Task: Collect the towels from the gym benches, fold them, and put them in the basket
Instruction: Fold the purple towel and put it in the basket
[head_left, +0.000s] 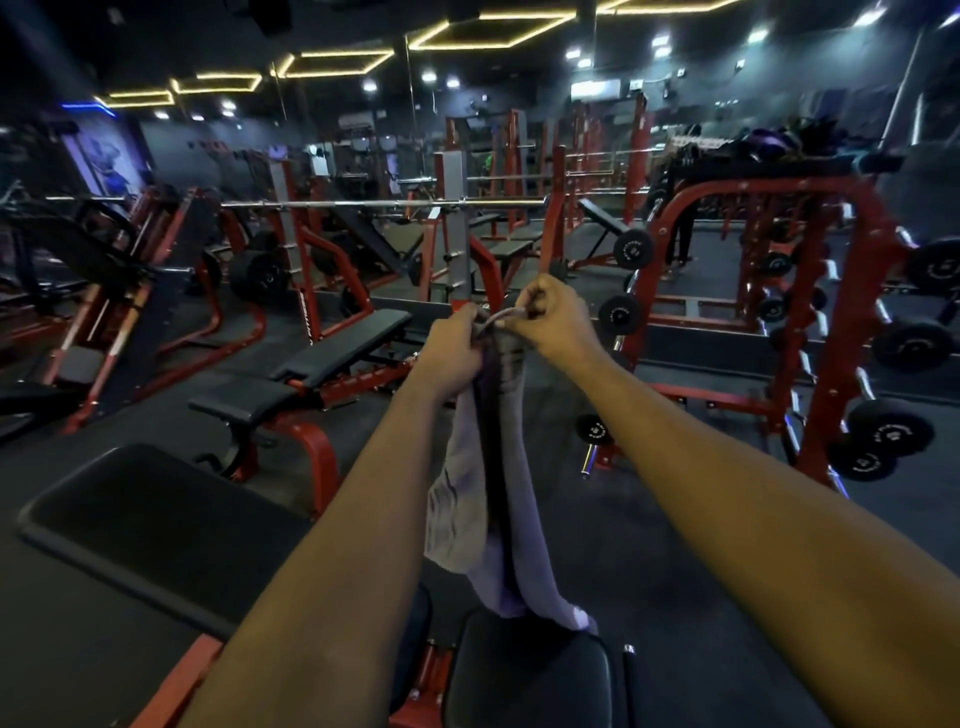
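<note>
- At the frame's centre, a towel (498, 467) is pinched by left hand (457, 353) and right hand (556, 322), close together.
- Its length hangs straight down toward a bench (530, 675).

Open air around raised hands (498, 338). Below: black bench pad (530, 675) near, wider pad (150, 525) near-left. Dumbbell rack (831, 322) blocks right; adjustable bench (311, 369) left-centre. Bare floor (649, 530) between benches and rack.

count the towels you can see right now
1: a pale lilac towel hanging from both hands, left hand and right hand, above a bench seat. Others may be hidden in the dark gym.
</note>
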